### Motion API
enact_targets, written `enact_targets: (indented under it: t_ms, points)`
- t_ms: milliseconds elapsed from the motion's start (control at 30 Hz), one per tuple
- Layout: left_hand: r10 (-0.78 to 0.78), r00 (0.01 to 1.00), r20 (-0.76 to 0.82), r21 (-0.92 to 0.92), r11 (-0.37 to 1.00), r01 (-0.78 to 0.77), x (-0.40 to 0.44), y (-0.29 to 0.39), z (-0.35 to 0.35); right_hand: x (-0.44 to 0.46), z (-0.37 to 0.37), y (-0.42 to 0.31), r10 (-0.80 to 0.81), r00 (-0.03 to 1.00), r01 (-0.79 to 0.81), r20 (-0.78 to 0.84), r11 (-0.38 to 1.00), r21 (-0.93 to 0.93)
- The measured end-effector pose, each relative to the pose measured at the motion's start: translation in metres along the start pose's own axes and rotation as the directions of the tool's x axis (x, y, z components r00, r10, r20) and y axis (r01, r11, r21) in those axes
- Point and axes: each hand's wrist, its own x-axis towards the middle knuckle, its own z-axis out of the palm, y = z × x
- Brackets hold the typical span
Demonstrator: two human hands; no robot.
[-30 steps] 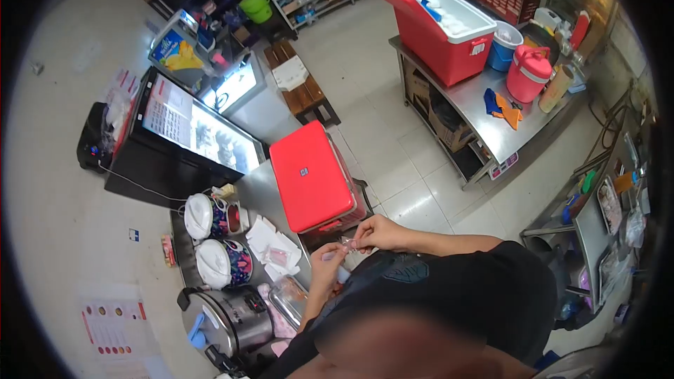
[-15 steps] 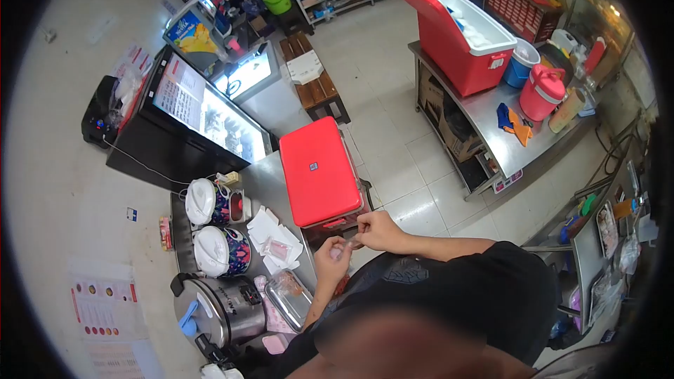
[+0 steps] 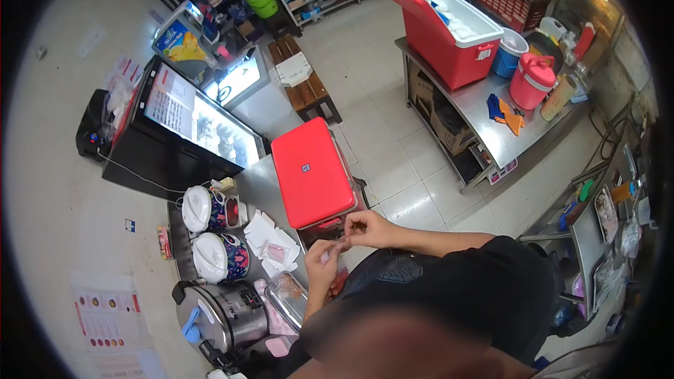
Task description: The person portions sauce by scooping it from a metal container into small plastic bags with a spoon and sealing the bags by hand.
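Note:
My left hand (image 3: 321, 264) is closed around a small clear plastic piece, too small to make out well. Right beside it my right hand (image 3: 366, 229) pinches at the same small thing, the fingertips of both hands nearly touching. Both are in front of my black shirt, near the red closed cooler (image 3: 313, 173). To the left of my left hand lie an opened white carton (image 3: 263, 233) with a pink packet (image 3: 276, 252) on it, and a metal tray (image 3: 286, 297) with a clear cover. Something red shows below my left wrist.
A large steel cooker (image 3: 223, 314) and two patterned white-lidded pots (image 3: 220, 257) stand at the left. A glass-front fridge (image 3: 200, 123) is behind them. Across the tiled floor, a steel table (image 3: 497, 138) bears an open red cooler (image 3: 446, 51) and a pink jug (image 3: 531, 84).
Both hands have stayed together, with their fingers shifting slightly around the small thing. The whole view has swung a little and back.

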Motion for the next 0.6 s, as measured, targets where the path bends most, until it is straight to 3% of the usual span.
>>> enact_targets:
  t_ms: [100, 200, 300, 433, 600]
  points:
    - [-0.117, 0.993, 0.019, -0.088, 0.989, 0.118, 0.001, 0.012, -0.002, -0.011, -0.002, -0.019, -0.219, 0.976, 0.219, -0.008, 0.975, 0.030]
    - [-0.063, 0.998, 0.015, -0.135, 0.989, 0.064, 0.009, 0.019, 0.001, -0.008, -0.008, 0.016, -0.128, 0.988, 0.131, 0.084, 0.991, -0.038]
    - [-0.107, 0.994, -0.035, -0.068, 0.992, 0.104, 0.013, 0.031, 0.000, -0.008, -0.016, 0.013, -0.142, 0.988, 0.148, 0.060, 0.982, -0.117]
    - [0.021, 1.000, -0.011, 0.143, 0.989, -0.019, 0.021, 0.043, -0.004, -0.009, -0.021, -0.006, -0.201, 0.979, 0.198, 0.024, 0.924, -0.328]
    - [0.053, 0.990, 0.134, 0.187, 0.979, -0.078, 0.020, 0.042, -0.016, -0.013, -0.010, -0.009, -0.275, 0.961, 0.272, -0.027, 0.957, -0.097]
